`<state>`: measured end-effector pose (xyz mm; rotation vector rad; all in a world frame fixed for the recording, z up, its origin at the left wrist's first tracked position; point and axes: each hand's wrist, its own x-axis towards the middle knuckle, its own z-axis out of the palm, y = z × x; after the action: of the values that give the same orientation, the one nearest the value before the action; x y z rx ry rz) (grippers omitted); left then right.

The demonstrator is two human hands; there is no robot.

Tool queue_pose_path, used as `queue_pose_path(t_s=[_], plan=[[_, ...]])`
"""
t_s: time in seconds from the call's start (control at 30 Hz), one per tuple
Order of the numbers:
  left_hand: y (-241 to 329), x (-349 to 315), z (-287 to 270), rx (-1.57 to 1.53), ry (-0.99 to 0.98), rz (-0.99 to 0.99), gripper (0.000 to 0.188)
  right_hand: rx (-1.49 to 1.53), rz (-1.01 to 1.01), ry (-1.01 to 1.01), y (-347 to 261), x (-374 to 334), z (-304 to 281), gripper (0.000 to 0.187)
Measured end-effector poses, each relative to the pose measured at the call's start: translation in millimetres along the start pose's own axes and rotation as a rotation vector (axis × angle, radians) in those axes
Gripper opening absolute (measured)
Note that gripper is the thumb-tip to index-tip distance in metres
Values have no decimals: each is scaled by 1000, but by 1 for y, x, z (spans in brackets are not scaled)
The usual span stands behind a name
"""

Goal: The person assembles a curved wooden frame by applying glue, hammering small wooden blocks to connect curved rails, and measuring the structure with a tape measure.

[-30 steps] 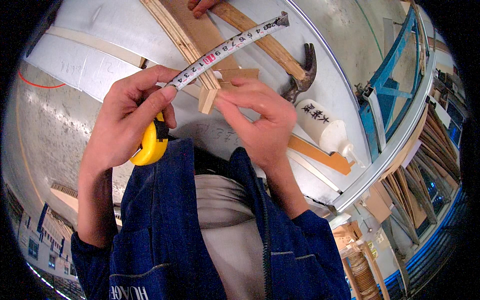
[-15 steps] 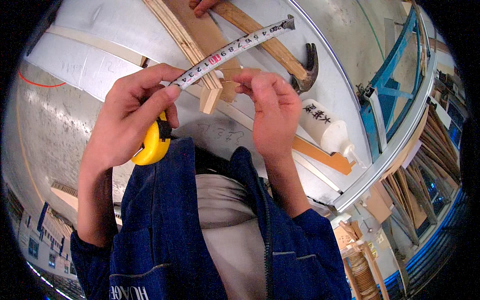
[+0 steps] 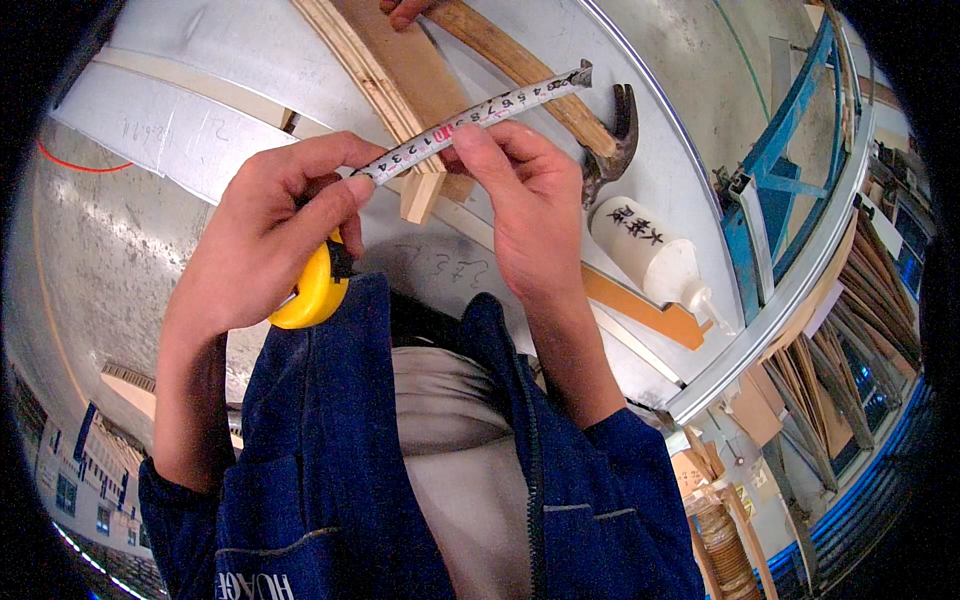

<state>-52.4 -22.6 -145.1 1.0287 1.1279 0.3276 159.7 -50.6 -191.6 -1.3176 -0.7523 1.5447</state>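
Note:
My left hand (image 3: 265, 225) is wrapped around a tape measure with a yellow case (image 3: 312, 292), its thumb pressing the drawn-out blade against the fingers. The pale blade (image 3: 405, 152) slants up to the right, its metal hook hanging free above the hammer handle. My right hand (image 3: 535, 215) pinches the blade partway along between thumb and forefinger. Directly under the blade are the near ends of plywood strips (image 3: 362, 78), which run away toward the top. Beside them lies a wider brown board (image 3: 400, 60).
A claw hammer (image 3: 545, 80) with a wooden handle lies right of the strips. Near it rests a white squeeze bottle (image 3: 640, 245) with dark writing. Another person's fingers (image 3: 405, 12) touch the work at the top. A blue metal frame (image 3: 775, 190) stands beyond the table's right edge.
My right hand has moved left and closed its thumb and forefinger on the blade. The blade has shifted slightly down and right, along with my left hand and the case.

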Motion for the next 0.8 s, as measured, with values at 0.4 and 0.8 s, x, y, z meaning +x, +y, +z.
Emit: queue_pose_path(t_s=[0.4,0.8], plan=[[-9,0,-2,-34,29,-9,27,-24,24,-41,-1,0,-2,24],[-7,-3,-7,-63,27,-22,28,-11,16,-44,-3,2,-1,21]])
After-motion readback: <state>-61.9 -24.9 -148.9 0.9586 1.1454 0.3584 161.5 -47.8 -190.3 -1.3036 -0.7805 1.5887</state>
